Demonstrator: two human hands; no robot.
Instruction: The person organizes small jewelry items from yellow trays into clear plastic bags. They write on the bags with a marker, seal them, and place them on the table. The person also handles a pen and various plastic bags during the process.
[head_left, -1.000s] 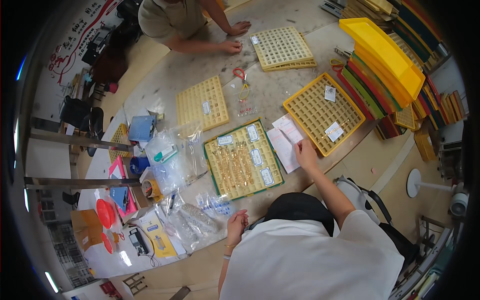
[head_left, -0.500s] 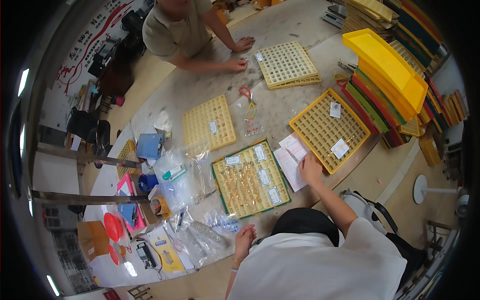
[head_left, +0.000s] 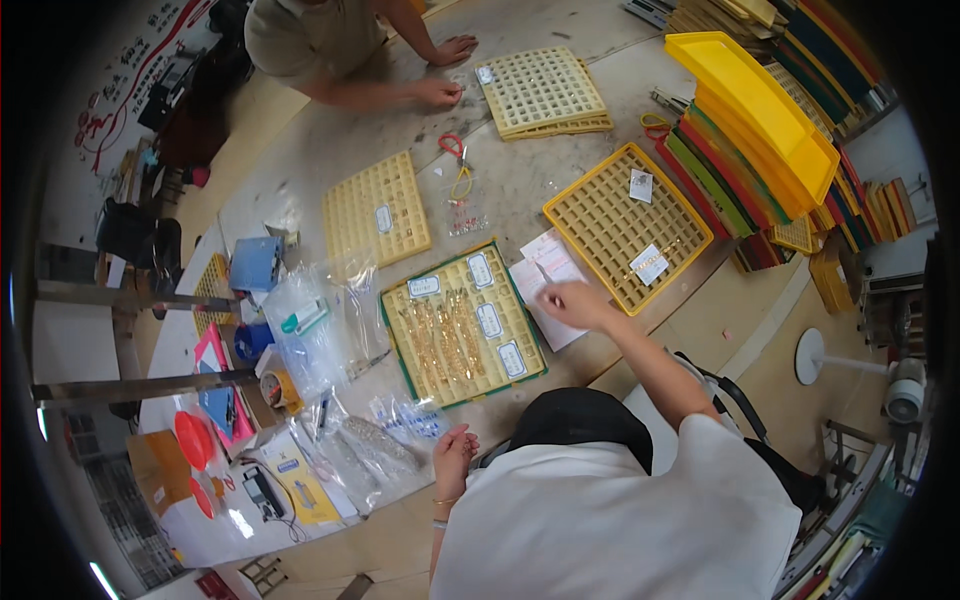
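Observation:
My right hand (head_left: pixel 575 304) is closed over a printed paper slip (head_left: pixel 562 325). A thin pointed tool (head_left: pixel 543 271), perhaps tweezers, sticks out past its fingers; its hold is partly hidden. By the table's near edge hovers my left hand (head_left: pixel 455 455), its fingers loosely curled and nothing visible in them. Between the hands lies a green-edged tray (head_left: pixel 533 350) with gridded cells, several white labels and rows of gold-coloured chain-like jewellery (head_left: pixel 440 335). Right of the slip sits a yellow gridded tray (head_left: pixel 600 215) carrying two small white cards.
Another person's hand (head_left: pixel 438 94) rests across the table near stacked cream trays (head_left: pixel 545 90). Scissors (head_left: pixel 459 165) lie mid-table beside a cream tray (head_left: pixel 375 210). Clear plastic bags (head_left: pixel 320 350) cover the left side. Tall stacked trays (head_left: pixel 740 160) stand at the right.
The whole view has shifted, so the table appears further left and up. My right hand stays by the slip, its fingers more curled. My left hand stays near the table edge.

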